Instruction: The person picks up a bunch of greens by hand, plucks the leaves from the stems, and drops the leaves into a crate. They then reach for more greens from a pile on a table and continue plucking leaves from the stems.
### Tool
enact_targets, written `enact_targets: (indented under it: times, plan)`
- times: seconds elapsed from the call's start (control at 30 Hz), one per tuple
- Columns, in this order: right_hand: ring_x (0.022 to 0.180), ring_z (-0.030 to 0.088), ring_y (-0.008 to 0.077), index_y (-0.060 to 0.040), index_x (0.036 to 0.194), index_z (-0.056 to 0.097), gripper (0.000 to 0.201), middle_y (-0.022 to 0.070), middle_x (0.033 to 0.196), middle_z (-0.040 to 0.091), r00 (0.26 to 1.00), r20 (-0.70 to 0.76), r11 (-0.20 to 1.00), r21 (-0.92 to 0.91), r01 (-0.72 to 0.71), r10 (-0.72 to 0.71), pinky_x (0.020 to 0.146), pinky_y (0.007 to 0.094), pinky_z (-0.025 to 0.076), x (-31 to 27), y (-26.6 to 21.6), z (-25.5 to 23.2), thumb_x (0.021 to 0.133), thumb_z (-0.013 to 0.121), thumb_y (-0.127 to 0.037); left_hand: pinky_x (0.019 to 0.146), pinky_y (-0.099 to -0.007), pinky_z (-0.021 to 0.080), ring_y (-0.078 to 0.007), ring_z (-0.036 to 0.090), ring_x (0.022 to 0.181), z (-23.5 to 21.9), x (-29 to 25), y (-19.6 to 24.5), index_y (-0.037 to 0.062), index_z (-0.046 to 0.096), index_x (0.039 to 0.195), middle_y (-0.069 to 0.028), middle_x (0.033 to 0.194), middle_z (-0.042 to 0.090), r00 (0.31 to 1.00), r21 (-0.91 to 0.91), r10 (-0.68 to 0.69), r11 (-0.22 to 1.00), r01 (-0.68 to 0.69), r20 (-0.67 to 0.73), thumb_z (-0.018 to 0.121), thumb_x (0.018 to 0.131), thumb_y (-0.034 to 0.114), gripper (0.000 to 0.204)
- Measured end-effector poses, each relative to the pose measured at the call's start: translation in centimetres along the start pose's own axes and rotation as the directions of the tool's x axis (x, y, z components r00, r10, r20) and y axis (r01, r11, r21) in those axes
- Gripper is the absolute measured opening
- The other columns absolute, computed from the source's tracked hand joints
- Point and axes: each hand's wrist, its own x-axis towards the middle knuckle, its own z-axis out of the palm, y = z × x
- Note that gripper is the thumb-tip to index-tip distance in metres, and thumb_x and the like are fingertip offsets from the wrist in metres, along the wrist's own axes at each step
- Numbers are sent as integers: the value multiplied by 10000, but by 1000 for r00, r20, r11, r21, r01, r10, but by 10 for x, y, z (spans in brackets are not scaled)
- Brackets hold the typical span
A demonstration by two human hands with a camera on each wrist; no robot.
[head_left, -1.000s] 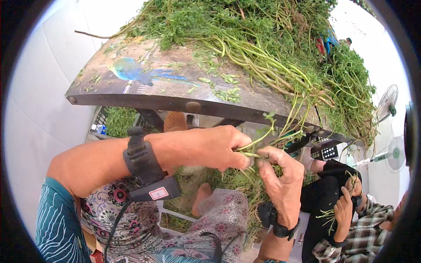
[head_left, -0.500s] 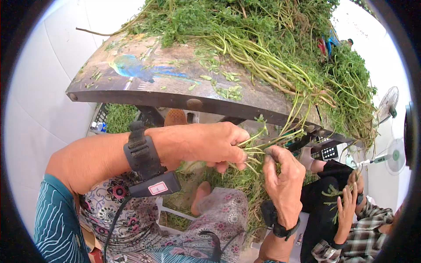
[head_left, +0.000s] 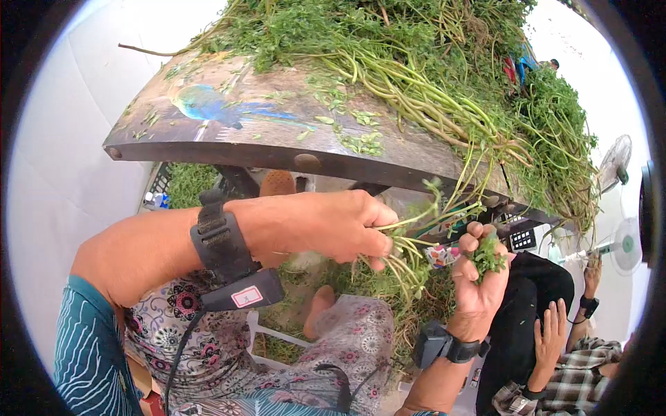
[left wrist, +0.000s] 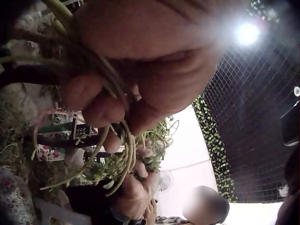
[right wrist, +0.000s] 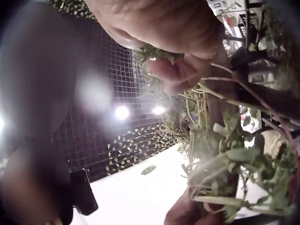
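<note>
Several long green stems (head_left: 406, 260) are gripped between the thumb and fingers of my left hand (head_left: 333, 225), in front of the table edge. The left wrist view shows the stem ends (left wrist: 127, 154) hanging past the curled fingers. To the right, my right hand (head_left: 482, 291) is turned palm up with its fingers curled round a small tuft of leaves (head_left: 490, 258). Green leaf also shows between thumb and fingers of that hand in the right wrist view, close to more leafy stems (right wrist: 225, 164).
A big heap of leafy stems (head_left: 388, 41) covers the back of the wooden table (head_left: 270, 125), with long stems drooping over its front edge. Beneath lie a crate of greens (head_left: 191, 187) and plants on the floor. Another person's hand (head_left: 550, 340) is at the right, near white fans (head_left: 624, 246).
My right hand has drawn away from the left, to the right, and turned palm up with a leafy tuft. My left hand keeps the stems nearly in place. The other person's hands have parted.
</note>
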Motion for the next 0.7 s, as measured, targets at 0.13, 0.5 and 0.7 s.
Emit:
enact_targets:
  times: [0.13,0.5,0.7]
  plan:
    - [516,391,87,-75,970,451,166,13,746,452,985,164,995,66,-74,62,361,168,306,3,6,-13,823,526,-93,487,-204,323,-36,403,563,4,-4,14,43,574,851,40,671,512,1000,84,1,996,-3,30,469,840,216,203]
    - [864,555,123,2,1024,591,288,18,914,613,907,390,482,-832,274,158,795,274,438,-12,22,18,773,586,-141,503,-195,340,-41,420,580,3,1,-7,48,563,824,39,698,525,967,-26,92,996,-88,237,458,891,254,240]
    - [661,584,266,5,858,574,142,150,745,578,862,489,37,-871,489,129,614,332,446,-14,28,23,845,509,-120,522,-211,359,-56,424,590,1,-2,-8,49,543,775,34,697,517,973,-71,80,995,-66,217,440,898,273,275]
